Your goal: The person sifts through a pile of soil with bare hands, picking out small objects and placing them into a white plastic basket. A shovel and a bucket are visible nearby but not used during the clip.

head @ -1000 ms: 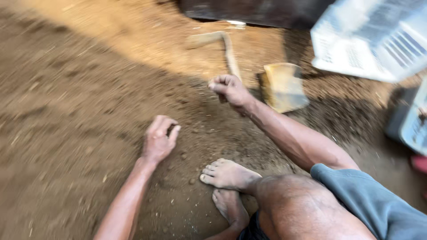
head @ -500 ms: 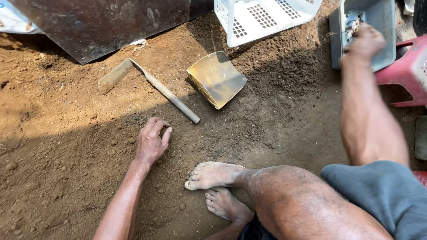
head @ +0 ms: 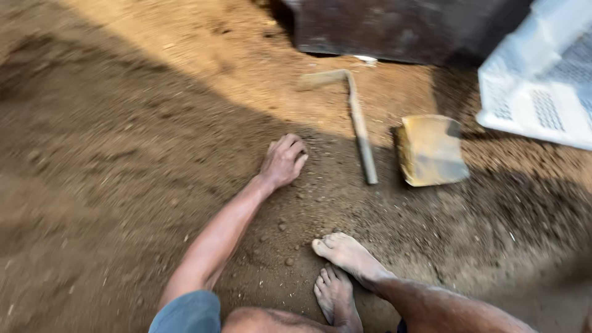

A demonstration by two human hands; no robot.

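My left hand (head: 282, 161) rests palm down on loose brown soil (head: 123, 172), fingers slightly spread, holding nothing. Just right of it lies a small hoe-like tool with a wooden handle (head: 361, 132) and a bent head toward the top. Beyond that lies a flat yellowish metal scoop blade (head: 431, 150). My right hand is out of view. My two bare feet (head: 342, 271) are planted on the soil at the bottom centre.
A dark rusty metal sheet (head: 401, 28) stands at the top. A white perforated plastic crate (head: 542, 92) sits at the upper right. Small clods of earth (head: 283, 225) lie scattered between my hand and my feet.
The view has swung left and come closer. My right hand, which reached into a tray at the upper right, has left the frame. My left hand stays flat on the soil.
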